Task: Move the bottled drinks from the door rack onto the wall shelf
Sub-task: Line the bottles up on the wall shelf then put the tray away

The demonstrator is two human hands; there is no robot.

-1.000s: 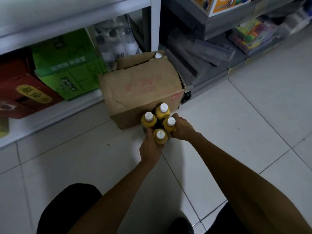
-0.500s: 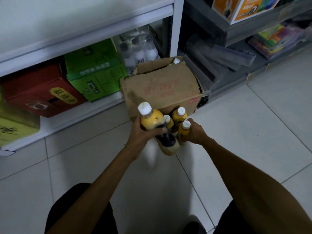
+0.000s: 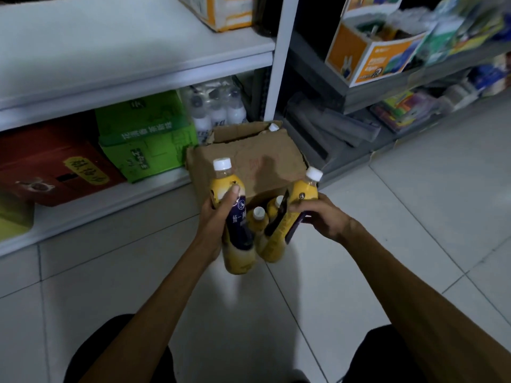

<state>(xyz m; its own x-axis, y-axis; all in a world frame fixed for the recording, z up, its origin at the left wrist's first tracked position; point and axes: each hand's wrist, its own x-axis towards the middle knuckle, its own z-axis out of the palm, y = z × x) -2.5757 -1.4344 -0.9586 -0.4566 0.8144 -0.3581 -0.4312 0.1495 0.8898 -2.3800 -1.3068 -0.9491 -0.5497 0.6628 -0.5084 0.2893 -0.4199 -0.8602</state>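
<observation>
Bottles (image 3: 238,258) are gripped before the cardboard box (image 3: 249,153), one by curled fingers of the left hand (image 3: 217,217), one likewise by the right hand (image 3: 320,217); two are left between them, none apparently shelved.

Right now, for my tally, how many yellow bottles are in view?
4: one bottle in left hand, one in right hand, two between them; cardboard box may hide more.
</observation>
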